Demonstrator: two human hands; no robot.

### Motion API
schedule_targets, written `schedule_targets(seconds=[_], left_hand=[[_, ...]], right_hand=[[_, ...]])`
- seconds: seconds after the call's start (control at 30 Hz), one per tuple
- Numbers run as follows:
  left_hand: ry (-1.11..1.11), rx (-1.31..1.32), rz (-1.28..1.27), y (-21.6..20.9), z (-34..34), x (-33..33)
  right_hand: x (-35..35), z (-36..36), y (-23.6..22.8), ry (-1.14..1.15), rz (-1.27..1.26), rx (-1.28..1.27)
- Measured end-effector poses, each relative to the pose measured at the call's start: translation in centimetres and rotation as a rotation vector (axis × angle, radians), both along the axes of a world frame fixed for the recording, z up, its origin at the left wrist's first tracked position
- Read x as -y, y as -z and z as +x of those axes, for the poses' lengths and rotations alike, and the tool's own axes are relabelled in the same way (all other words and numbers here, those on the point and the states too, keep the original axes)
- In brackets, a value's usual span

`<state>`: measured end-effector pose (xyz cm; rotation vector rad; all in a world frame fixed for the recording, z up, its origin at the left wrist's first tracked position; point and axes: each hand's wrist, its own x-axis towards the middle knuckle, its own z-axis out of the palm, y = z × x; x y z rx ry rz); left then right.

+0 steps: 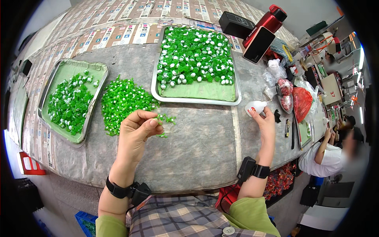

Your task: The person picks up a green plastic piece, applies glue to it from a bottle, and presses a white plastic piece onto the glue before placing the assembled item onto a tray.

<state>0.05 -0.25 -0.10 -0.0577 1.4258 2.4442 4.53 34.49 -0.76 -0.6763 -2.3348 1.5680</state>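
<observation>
My left hand is closed in a pinch by the right edge of a heap of small green plastic pieces with white spots. A small green piece shows at its fingertips, and another loose piece lies just beyond them. Over the table's right side, my right hand grips a small white squeeze bottle, tilted with its end toward the left. Between the hands stands a metal tray of green pieces with white balls. A second tray at the left holds fewer of these.
A black phone leans against a red flask beside a black box. Plastic bags and a lighter lie on the right. Another person sits farther right. A red stool stands at the lower left.
</observation>
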Motion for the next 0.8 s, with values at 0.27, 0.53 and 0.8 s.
schedule_targets(seconds=[0.27, 0.53, 0.8], left_hand=[[0.096, 0.091, 0.053, -0.3, 0.2, -0.4], [0.125, 0.137, 0.172, 0.3, 0.0, 0.0], [0.149, 0.146, 0.242, 0.5, 0.0, 0.1]], right_hand=[[3.3, -1.2, -2.5, -0.007, -0.114, -0.286], [12.0, -2.5, -7.4, -0.319, -0.230, -0.535], [15.7, -2.0, -7.1, -0.367, -0.245, -0.665]])
